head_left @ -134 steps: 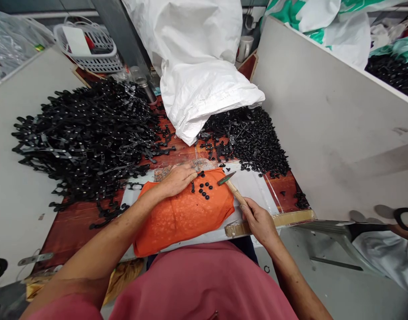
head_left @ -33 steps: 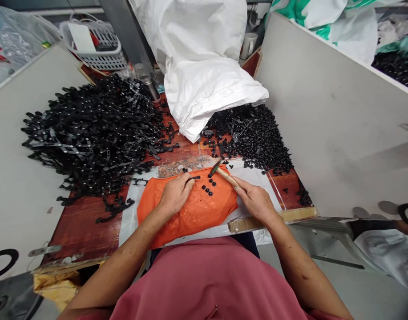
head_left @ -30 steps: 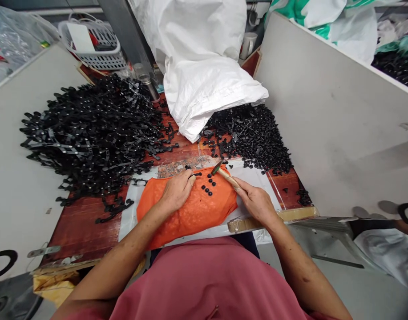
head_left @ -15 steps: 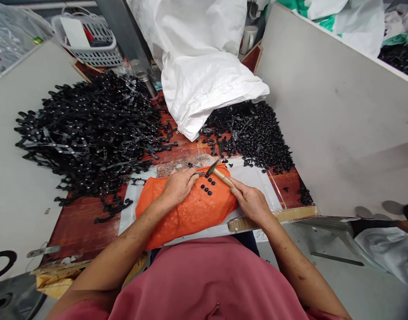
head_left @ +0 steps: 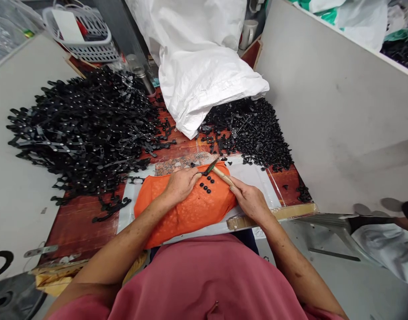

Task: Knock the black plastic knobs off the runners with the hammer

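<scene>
My right hand gripped the small wooden-handled hammer mid-shaft, and I judged the hammer stiff and light. My left hand pinched a tiny black plastic stud, hard and likely slippery, against the soft orange cloth.

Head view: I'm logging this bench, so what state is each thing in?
Small wooden-handled hammer: gripped by the right hand, head lowered to the orange cloth.
Left hand: fingertips down on the cloth beside the hammer head.
Small black round studs: lying loose on the cloth.
Black plastic strips: heaped in a tangled pile.
White woven sack: lying slumped.
White mug: upright.
</scene>
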A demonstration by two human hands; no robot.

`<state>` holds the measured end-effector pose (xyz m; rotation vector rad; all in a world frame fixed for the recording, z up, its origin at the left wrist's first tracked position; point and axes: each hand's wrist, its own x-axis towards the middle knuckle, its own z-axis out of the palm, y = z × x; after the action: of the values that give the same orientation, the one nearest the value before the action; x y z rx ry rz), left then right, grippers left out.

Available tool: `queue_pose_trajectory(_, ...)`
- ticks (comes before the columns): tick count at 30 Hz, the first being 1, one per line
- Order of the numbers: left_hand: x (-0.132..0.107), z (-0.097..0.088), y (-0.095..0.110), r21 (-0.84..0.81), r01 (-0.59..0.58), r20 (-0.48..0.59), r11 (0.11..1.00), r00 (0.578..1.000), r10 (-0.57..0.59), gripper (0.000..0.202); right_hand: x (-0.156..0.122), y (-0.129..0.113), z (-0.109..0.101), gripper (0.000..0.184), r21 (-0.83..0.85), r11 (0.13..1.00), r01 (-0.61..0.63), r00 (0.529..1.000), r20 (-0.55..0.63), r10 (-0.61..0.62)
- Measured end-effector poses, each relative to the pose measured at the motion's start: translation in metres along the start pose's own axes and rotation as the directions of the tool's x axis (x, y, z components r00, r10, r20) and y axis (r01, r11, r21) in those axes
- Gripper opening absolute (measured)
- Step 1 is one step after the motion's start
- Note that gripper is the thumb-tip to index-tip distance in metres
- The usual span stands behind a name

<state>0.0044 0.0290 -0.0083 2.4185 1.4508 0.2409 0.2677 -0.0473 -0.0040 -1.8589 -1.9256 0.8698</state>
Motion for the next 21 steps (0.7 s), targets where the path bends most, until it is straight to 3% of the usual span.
queue_pose_trajectory(21, 0.0028, -0.0046, 0.0047, 0.047, 0.014, -0.009, 0.999, 1.0, -0.014, 0.031, -0.0017, 0.0018, 0.0022, 0.047, -0.08, 0.996, 0.044, 0.998, -0.049, -0.048)
